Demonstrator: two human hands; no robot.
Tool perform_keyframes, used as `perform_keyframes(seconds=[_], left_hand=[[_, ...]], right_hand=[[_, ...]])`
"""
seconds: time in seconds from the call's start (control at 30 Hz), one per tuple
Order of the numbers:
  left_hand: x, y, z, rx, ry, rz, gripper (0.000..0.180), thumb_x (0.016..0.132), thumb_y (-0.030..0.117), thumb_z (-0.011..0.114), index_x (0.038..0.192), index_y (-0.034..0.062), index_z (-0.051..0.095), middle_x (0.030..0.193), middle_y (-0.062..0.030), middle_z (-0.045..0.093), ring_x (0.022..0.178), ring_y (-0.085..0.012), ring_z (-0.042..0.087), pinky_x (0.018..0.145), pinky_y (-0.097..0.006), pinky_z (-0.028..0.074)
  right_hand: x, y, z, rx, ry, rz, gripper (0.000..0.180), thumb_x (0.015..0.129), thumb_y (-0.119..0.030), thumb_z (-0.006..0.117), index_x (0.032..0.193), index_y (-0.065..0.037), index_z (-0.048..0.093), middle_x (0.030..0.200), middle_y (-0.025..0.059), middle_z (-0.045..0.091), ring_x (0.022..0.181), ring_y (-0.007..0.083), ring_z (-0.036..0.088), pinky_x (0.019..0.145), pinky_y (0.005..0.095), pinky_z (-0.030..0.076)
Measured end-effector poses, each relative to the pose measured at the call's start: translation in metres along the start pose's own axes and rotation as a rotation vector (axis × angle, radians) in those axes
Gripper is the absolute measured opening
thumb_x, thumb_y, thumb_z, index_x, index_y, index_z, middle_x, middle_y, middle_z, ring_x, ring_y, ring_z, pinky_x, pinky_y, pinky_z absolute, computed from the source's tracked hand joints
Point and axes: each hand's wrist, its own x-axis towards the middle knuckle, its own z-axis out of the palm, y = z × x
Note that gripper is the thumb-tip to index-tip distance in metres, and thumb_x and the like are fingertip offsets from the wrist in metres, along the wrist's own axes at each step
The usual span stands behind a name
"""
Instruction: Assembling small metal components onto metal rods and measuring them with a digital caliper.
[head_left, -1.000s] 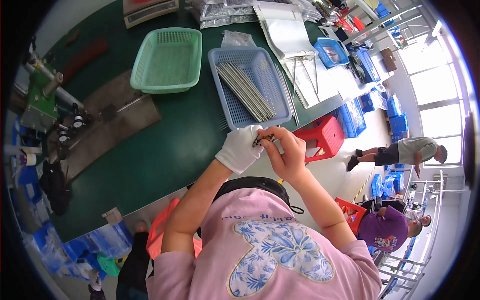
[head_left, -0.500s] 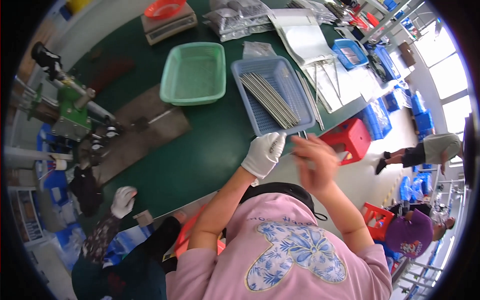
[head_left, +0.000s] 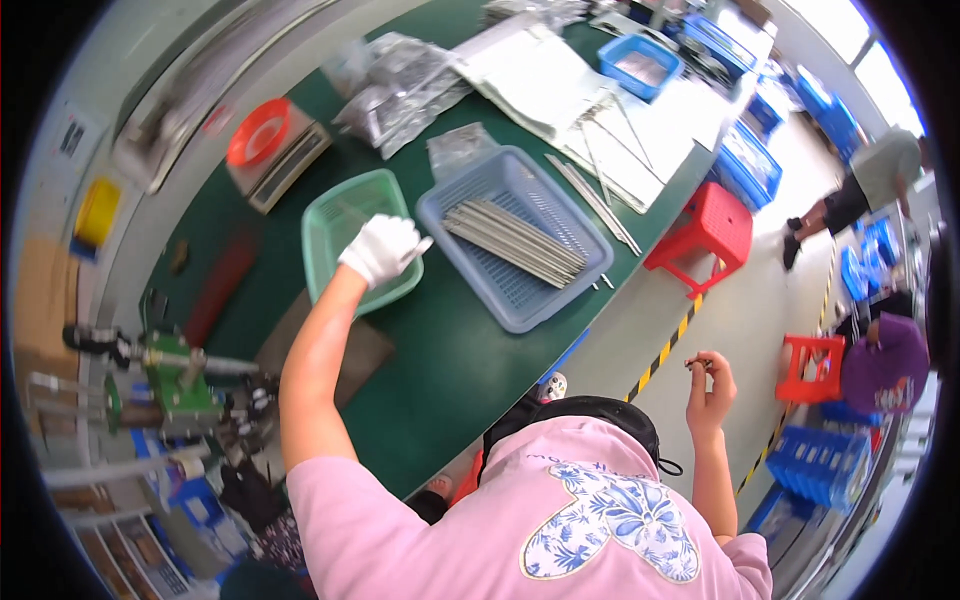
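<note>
My left hand, in a white glove, is over the light green basin. Its fingers are curled closed; whatever they hold, if anything, is hidden. A faint thin line shows in the basin beside the glove, too blurred to name. Bare and raised off the table's right side, my right hand pinches a small dark metal piece at its fingertips. Between the hands stands a blue-grey plastic basket with a bundle of thin metal rods lying in it.
Loose rods and white papers lie beyond the basket. A scale with a red dish and plastic bags stand far left. A green machine is at left. Right are a red stool and people.
My left hand has moved left from the blue-grey basket to over the green basin. My right hand has swung right, away from the table. The view has turned.
</note>
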Motion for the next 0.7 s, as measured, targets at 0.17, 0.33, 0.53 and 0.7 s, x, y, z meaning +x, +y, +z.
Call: perform_keyframes(seconds=[0.17, 0.33, 0.53, 0.7], left_hand=[[-0.028, 0.004, 0.042, -0.035, -0.145, 0.183, 0.026, 0.079, 0.028, 0.053, 0.059, 0.0105, 0.055, 0.068, -0.0083, 0.052, 0.067, -0.0244, 0.054, 0.058, -0.038, 0.043], [-0.025, 0.011, 0.036, -0.070, -0.406, 0.026, 0.007, 0.073, 0.018, 0.056, 0.070, 0.0119, 0.059, 0.077, -0.0081, 0.055, 0.076, -0.0267, 0.056, 0.064, -0.039, 0.047], [-0.008, 0.030, -0.012, -0.072, -0.840, -0.250, 0.040, 0.065, 0.016, 0.056, 0.105, 0.0159, 0.058, 0.113, -0.0075, 0.050, 0.108, -0.0251, 0.047, 0.089, -0.037, 0.041], [0.038, 0.066, -0.003, -0.223, 0.065, -0.186, 0.023, 0.070, 0.010, 0.050, 0.090, 0.0081, 0.062, 0.091, -0.0095, 0.060, 0.087, -0.0272, 0.057, 0.076, -0.037, 0.047]], right_hand=[[-0.032, 0.018, -0.003, -0.111, 0.041, 0.202, 0.012, 0.077, 0.000, 0.059, 0.089, -0.001, 0.056, 0.075, 0.0095, 0.060, 0.064, 0.0168, 0.058, 0.060, 0.0263, 0.046], [-0.049, 0.040, -0.002, -0.142, -0.005, 0.327, 0.013, 0.077, -0.005, 0.060, 0.090, -0.004, 0.057, 0.075, 0.0089, 0.060, 0.064, 0.0176, 0.059, 0.059, 0.0267, 0.046], [-0.043, 0.060, 0.006, -0.122, -0.181, 0.263, 0.013, 0.077, -0.010, 0.061, 0.089, -0.007, 0.057, 0.074, 0.0082, 0.060, 0.064, 0.0202, 0.059, 0.058, 0.0290, 0.046], [-0.046, 0.072, 0.002, -0.095, -0.183, 0.291, 0.013, 0.077, -0.009, 0.060, 0.089, -0.006, 0.057, 0.074, 0.0090, 0.060, 0.064, 0.0213, 0.059, 0.058, 0.0292, 0.046]])
